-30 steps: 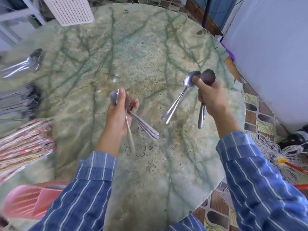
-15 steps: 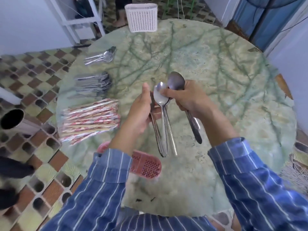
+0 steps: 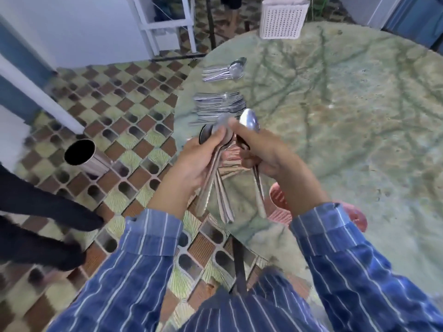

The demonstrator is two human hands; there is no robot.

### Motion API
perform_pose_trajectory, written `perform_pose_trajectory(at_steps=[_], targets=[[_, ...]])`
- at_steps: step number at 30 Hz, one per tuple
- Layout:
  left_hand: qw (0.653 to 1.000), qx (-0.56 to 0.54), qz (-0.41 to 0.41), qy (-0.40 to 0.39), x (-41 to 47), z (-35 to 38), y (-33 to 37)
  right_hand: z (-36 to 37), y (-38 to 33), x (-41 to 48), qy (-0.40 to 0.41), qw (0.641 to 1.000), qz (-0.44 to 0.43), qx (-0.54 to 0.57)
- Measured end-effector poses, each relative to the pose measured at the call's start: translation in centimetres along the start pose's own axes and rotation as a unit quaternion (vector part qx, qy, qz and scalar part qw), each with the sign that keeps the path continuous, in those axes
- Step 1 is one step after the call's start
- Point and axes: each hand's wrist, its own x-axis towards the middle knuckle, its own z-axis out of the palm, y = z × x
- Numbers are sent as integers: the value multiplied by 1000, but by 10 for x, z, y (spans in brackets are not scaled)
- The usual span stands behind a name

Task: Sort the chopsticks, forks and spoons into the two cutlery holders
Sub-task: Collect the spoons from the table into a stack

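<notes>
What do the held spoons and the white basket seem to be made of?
The spoons: likely polished steel, with bright mirror-like glints. The white basket: probably matte plastic, its walls a moulded grid of small holes.

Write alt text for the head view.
A left hand grips a bundle of spoons over the edge of a green table, while the right hand holds a spoon bowl-up beside it. Beyond lie a spoon pile and forks, with a white basket at the far edge.
</notes>
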Motion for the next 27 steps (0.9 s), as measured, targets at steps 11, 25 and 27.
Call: perform_pose_trajectory(at_steps=[11, 25, 27], targets=[[989, -126, -82, 15, 99, -93, 12, 75, 14, 81, 27, 992, 21, 121], [994, -13, -79, -76, 251, -99, 84, 118, -28, 214, 232, 972, -6, 39], [992, -13, -86, -96, 267, -93, 89, 116, -34, 226, 259, 965, -28, 15]])
